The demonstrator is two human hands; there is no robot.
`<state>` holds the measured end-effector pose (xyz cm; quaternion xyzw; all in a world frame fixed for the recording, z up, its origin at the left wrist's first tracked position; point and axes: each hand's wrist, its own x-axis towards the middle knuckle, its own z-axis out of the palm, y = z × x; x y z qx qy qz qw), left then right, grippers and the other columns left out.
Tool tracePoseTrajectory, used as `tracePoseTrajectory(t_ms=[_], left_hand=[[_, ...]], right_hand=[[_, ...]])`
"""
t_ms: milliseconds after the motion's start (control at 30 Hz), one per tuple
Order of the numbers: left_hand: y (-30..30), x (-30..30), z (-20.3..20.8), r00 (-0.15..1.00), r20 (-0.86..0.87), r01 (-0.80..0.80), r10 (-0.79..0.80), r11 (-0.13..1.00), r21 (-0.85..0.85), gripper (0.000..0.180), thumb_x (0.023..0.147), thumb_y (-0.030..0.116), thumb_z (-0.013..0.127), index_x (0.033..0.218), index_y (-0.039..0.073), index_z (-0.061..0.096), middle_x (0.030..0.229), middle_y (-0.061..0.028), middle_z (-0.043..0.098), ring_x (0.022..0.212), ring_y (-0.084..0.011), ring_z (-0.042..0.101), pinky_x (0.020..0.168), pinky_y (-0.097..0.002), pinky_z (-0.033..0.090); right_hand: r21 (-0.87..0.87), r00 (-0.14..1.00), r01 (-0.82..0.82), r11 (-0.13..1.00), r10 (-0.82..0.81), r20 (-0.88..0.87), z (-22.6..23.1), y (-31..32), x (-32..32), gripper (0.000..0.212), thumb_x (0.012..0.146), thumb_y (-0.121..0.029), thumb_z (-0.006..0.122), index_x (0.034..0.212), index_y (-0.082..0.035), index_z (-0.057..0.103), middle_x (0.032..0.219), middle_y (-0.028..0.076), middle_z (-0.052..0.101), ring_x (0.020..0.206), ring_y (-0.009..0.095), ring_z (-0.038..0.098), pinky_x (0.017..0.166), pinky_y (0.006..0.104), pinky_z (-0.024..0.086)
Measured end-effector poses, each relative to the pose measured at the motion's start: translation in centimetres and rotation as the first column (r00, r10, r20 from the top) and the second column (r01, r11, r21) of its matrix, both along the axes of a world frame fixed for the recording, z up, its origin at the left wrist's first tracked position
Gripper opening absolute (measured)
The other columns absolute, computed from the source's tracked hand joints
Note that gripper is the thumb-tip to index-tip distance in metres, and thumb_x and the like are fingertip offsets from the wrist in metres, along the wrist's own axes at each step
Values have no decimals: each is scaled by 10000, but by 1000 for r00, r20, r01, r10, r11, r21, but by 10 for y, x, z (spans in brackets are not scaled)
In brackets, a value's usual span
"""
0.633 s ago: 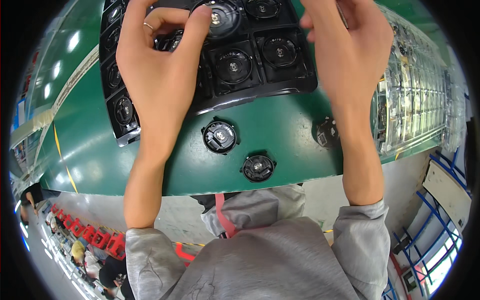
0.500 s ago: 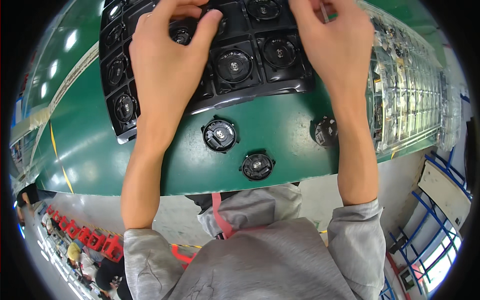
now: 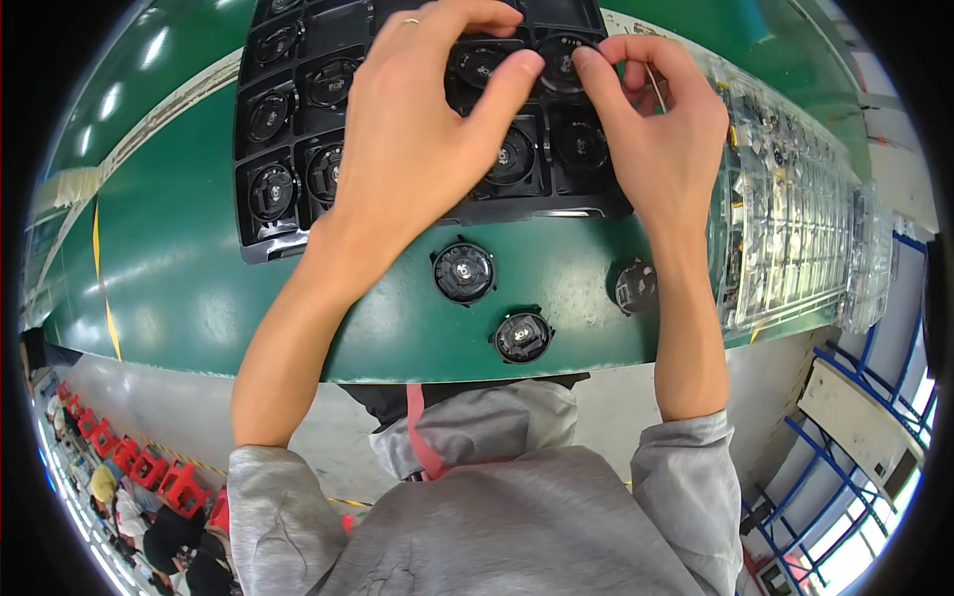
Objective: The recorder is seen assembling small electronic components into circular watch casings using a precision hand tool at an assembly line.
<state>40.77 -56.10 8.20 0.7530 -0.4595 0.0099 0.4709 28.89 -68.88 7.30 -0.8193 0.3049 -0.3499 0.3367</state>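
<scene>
A black plastic tray [image 3: 407, 72] with square pockets holds round black watch cases [image 3: 272, 193]. My left hand [image 3: 422, 124] hovers over it, open, thumb and fingers apart around one case [image 3: 481, 66]. At the tray's right side my right hand [image 3: 661, 124] is closed, its thumb and forefinger on the edge of a watch case [image 3: 559, 65] that looks lifted. A thin metal tool [image 3: 654, 81] crosses the fingers of that hand; its ends are hidden. Two watch cases lie on the green table [image 3: 393, 338] before the tray: one [image 3: 464, 273], and a nearer one [image 3: 523, 335].
Beside my right forearm lies another round black part [image 3: 636, 286]. Stacked clear plastic trays [image 3: 795, 214] with small parts stand on the right. Along the table's front edge is my body. Red stools [image 3: 182, 487] and people are far off at lower left.
My right hand has come closer to my left hand and now touches a watch case. The left hand has moved right over the tray. The whole view has shifted slightly.
</scene>
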Motion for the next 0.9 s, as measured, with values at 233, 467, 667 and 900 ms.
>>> tracePoseTrajectory(t_ms=[233, 467, 667, 900], left_hand=[[4, -13, -1, 939, -334, 41, -84, 990, -134, 166, 950, 76, 671, 1079, -29, 676, 974, -26, 704, 889, -83, 623, 842, -236, 490], [4, -19, 10, 857, -490, 49, -159, 972, -230, 94, 940, -50, 607, 1027, -39, 642, 925, -35, 679, 847, -64, 627, 793, -217, 506], [12, -13, 3, 787, -592, 14, -173, 965, -263, 75, 934, -72, 605, 1001, -38, 601, 922, -36, 659, 841, -65, 605, 787, -216, 489], [19, -4, -6, 893, -413, 71, -177, 963, -259, 67, 947, -2, 575, 991, -12, 625, 947, -2, 624, 856, -57, 537, 773, -206, 414]], right_hand=[[10, 975, -158, 987, 155, 157, 7, 16, -5, 162, 861, -99, 807, 924, 7, 702, 766, -33, 559, 705, 52, 507, 661, 199, 436], [-56, 943, -232, 971, 238, 234, 6, 12, -8, 132, 882, -98, 788, 957, -8, 727, 793, -14, 610, 718, 65, 538, 671, 218, 466], [49, 976, -210, 977, 206, 75, 49, 31, -9, 177, 750, 25, 809, 852, -25, 673, 760, 33, 585, 642, 102, 524, 590, 236, 418], [89, 975, -223, 971, 220, 37, 55, 30, -15, 194, 742, 15, 820, 862, -28, 674, 750, 42, 589, 626, 110, 528, 569, 243, 415]])
